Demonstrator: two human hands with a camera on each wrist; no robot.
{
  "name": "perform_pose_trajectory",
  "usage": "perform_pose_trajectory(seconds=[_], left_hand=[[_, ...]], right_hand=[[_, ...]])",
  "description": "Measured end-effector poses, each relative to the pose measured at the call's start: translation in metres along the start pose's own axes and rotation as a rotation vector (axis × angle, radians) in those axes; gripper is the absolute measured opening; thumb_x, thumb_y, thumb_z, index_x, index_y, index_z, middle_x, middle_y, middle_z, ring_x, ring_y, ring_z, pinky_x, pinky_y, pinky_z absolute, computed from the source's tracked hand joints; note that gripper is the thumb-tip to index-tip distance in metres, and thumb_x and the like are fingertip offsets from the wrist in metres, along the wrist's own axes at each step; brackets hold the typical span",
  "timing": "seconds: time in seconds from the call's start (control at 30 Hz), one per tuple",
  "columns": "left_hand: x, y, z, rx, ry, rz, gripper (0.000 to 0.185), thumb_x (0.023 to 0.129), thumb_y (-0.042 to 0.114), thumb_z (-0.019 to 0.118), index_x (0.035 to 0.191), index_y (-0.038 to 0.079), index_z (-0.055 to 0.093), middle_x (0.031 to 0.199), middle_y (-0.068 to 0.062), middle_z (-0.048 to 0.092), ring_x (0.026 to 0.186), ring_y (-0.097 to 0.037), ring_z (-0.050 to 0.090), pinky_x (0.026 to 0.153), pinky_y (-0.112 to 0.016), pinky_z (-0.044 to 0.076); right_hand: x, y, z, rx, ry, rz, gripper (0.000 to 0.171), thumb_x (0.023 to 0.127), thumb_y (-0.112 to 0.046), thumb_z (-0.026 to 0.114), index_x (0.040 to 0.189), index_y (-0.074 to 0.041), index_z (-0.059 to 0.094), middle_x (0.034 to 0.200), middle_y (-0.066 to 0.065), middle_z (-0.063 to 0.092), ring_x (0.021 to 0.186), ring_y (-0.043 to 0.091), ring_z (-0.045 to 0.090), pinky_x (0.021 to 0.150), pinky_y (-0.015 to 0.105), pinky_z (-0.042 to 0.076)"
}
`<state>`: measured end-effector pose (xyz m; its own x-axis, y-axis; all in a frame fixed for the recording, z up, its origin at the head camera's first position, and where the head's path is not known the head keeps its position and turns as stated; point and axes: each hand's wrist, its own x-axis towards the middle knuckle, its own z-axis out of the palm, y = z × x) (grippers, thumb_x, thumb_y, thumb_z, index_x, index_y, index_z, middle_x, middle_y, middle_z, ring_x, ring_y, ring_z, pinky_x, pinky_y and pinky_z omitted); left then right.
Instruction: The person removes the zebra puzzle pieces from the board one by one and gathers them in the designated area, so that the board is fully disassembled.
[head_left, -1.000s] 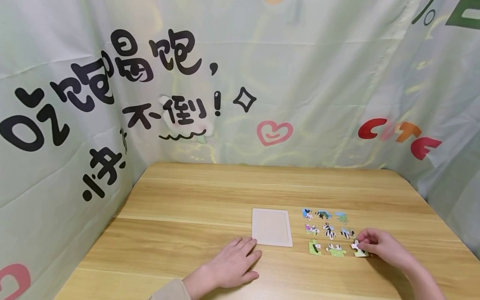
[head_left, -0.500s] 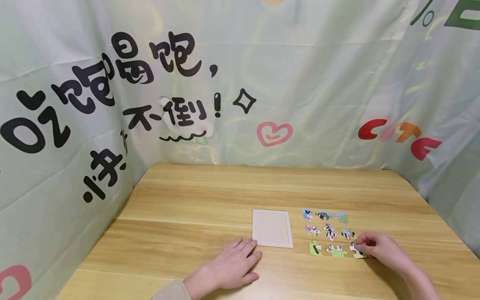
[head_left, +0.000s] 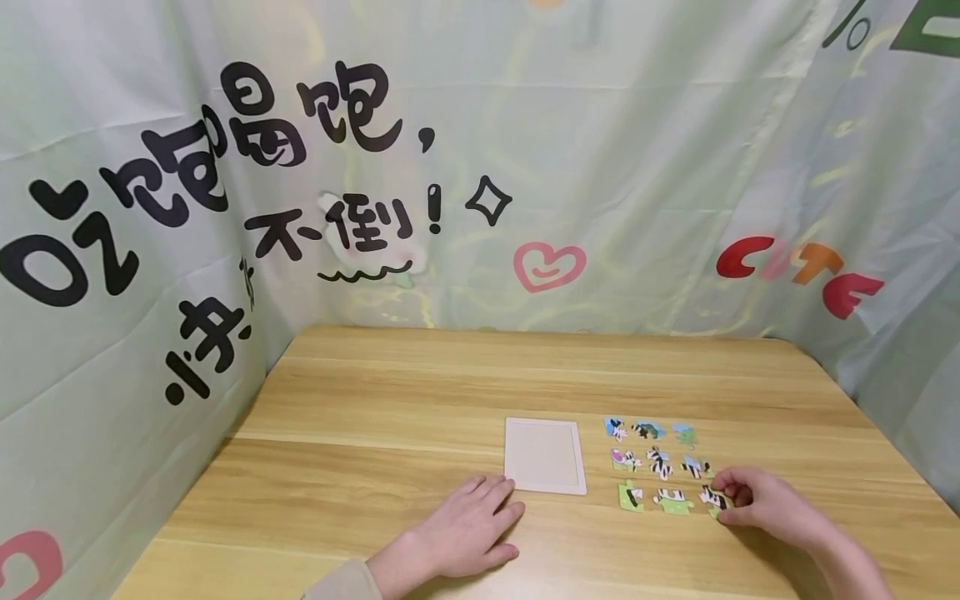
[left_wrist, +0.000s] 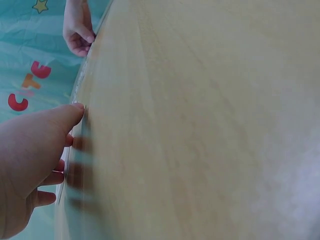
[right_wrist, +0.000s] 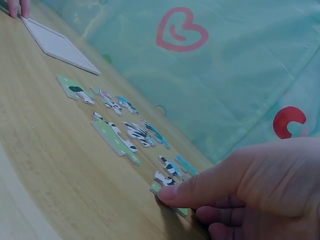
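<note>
My right hand [head_left: 776, 504] pinches the lower-right jigsaw puzzle piece [right_wrist: 159, 189], which has a green edge and a black-and-white print. Its thumb lies at the piece's near edge, while the index finger reaches the far corner. Several more puzzle pieces [head_left: 659, 463] lie apart in rows to its left, printed in green, blue and black and white. With fingers spread, my left hand [head_left: 468, 527] rests on the table, its fingertips right at the near left corner of a pale, bare puzzle tray [head_left: 507, 458]. In the left wrist view, the left thumb [left_wrist: 70, 116] and loose fingertips show.
The wooden table [head_left: 375, 392] extends back to a printed cloth [head_left: 637, 167] hung around it. Between the left hand and the rows of pieces stands the tray, with a narrow strip of table separating it from the pieces.
My right hand has changed its hold on the lower-right piece: the thumb has slid down to the near edge. That piece has shifted slightly to the left. The left hand stays still.
</note>
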<state>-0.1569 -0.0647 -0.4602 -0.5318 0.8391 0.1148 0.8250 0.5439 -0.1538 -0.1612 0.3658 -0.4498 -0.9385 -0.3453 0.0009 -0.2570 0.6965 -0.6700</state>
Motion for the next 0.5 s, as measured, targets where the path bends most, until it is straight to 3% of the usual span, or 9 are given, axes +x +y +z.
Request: perform_pose_trajectory(seconds=[0.3, 0.5], left_hand=[[0.0002, -0.0004, -0.0008, -0.01, -0.012, -0.017, 0.05, 0.093, 0.051, 0.044, 0.128, 0.015, 0.052, 0.133, -0.012, 0.047, 0.125, -0.025, 0.042, 0.102, -0.041, 0.035], [0.0006, 0.003, -0.0004, -0.068, -0.065, -0.039, 0.053, 0.094, 0.052, 0.041, 0.133, 0.016, 0.047, 0.138, -0.012, 0.042, 0.129, -0.025, 0.037, 0.103, -0.042, 0.033]], right_hand=[[0.0075, -0.0023, 0.0033, -0.063, 0.024, 0.042, 0.03, 0.07, -0.015, 0.078, 0.087, -0.001, 0.057, 0.076, 0.002, 0.048, 0.067, 0.002, 0.041, 0.057, 0.023, 0.038], [0.0039, -0.0041, 0.0028, -0.016, 0.026, 0.079, 0.03, 0.075, -0.012, 0.074, 0.093, 0.003, 0.056, 0.079, 0.004, 0.049, 0.068, 0.001, 0.042, 0.057, 0.022, 0.041]])
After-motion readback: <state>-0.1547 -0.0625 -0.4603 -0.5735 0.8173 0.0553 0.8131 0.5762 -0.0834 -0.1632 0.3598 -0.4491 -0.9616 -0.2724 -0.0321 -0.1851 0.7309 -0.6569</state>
